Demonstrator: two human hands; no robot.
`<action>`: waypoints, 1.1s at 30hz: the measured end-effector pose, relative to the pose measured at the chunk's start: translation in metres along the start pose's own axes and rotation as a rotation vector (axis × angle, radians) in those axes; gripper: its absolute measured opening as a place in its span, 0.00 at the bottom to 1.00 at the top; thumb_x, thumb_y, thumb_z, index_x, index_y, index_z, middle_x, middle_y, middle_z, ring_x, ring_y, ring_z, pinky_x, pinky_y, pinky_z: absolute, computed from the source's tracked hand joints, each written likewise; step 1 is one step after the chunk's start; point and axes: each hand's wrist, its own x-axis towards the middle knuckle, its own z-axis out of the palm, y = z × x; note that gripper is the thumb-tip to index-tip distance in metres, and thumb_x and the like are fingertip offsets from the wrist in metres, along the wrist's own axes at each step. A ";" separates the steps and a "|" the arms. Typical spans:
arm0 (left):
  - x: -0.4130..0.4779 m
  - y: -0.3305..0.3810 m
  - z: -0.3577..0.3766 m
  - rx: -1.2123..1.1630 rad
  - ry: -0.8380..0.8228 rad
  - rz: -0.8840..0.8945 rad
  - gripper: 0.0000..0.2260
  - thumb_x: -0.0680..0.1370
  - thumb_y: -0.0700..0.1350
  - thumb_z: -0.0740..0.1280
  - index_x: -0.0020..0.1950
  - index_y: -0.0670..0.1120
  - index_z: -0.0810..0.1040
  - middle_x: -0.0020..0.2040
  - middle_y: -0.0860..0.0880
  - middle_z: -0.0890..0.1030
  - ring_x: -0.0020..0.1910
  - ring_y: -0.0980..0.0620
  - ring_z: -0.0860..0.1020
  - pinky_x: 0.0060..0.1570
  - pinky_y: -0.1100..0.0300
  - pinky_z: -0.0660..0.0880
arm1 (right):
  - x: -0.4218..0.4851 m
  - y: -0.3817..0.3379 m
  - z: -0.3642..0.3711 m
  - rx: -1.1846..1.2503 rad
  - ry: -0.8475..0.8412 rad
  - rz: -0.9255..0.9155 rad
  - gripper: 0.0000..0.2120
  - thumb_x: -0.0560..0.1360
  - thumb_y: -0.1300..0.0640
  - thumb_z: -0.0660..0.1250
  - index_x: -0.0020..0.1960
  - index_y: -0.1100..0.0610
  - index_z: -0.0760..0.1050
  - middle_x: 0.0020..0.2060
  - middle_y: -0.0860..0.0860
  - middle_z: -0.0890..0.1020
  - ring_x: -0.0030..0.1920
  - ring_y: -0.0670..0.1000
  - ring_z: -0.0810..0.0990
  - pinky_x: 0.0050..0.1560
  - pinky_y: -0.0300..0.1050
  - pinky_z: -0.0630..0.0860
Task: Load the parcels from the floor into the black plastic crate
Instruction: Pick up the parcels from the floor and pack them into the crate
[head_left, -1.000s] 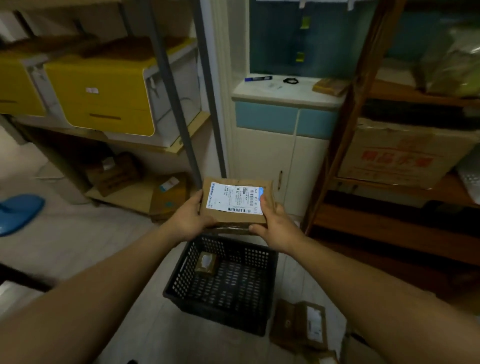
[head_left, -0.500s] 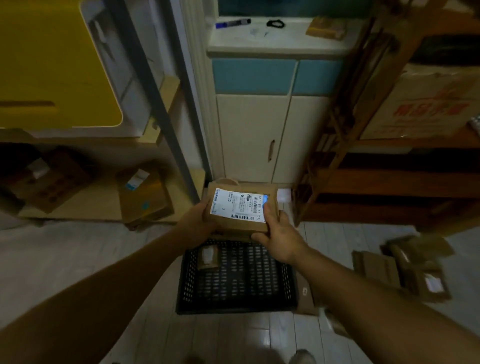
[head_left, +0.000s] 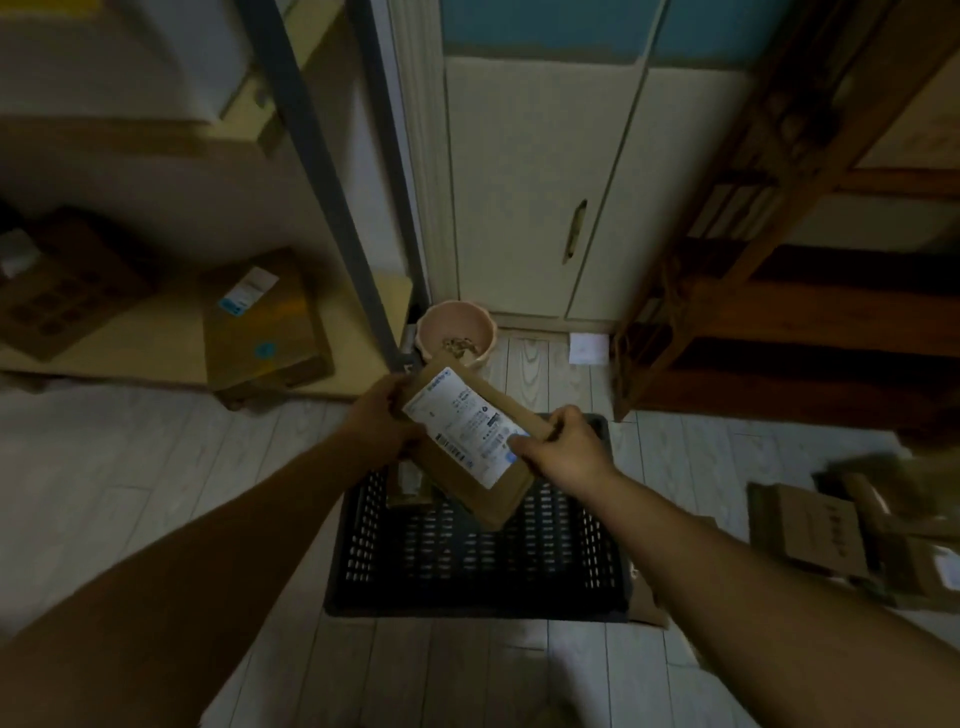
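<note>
Parcel (head_left: 470, 441), flat brown cardboard with a white label, tilts above the perforated black plastic crate (head_left: 467, 551), gripped by left hand (head_left: 382, 423) and right hand (head_left: 566, 449), another small box (head_left: 408, 486) seemingly inside

Both bare forearms reach in from the lower corners of the frame and converge just above its centre. The left hand (head_left: 382, 415) curls its fingers (head_left: 396, 385) around the upper-left edge of a tilted parcel (head_left: 470, 457) (wrist roughly straight). The right hand (head_left: 563, 451) grips the parcel's right edge, knuckles up, thumb pressed on the label side.
</note>
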 end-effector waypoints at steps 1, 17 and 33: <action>0.012 -0.013 0.005 0.034 -0.006 0.026 0.29 0.73 0.35 0.69 0.71 0.48 0.65 0.63 0.43 0.73 0.52 0.44 0.76 0.48 0.47 0.80 | 0.013 0.013 0.011 -0.004 -0.036 0.005 0.21 0.71 0.49 0.73 0.55 0.56 0.68 0.51 0.53 0.78 0.45 0.50 0.79 0.40 0.43 0.79; 0.178 -0.282 0.107 0.452 -0.110 0.123 0.28 0.76 0.41 0.66 0.74 0.51 0.61 0.72 0.44 0.64 0.67 0.44 0.68 0.62 0.54 0.69 | 0.175 0.211 0.231 -0.230 -0.373 -0.139 0.36 0.76 0.56 0.67 0.76 0.45 0.51 0.67 0.50 0.73 0.66 0.54 0.74 0.58 0.43 0.74; 0.188 -0.340 0.124 0.669 -0.168 -0.021 0.39 0.70 0.44 0.74 0.75 0.45 0.54 0.75 0.43 0.55 0.72 0.43 0.60 0.68 0.51 0.64 | 0.197 0.232 0.289 -0.559 -0.441 -0.204 0.32 0.78 0.55 0.63 0.77 0.55 0.51 0.72 0.56 0.67 0.67 0.56 0.71 0.66 0.47 0.69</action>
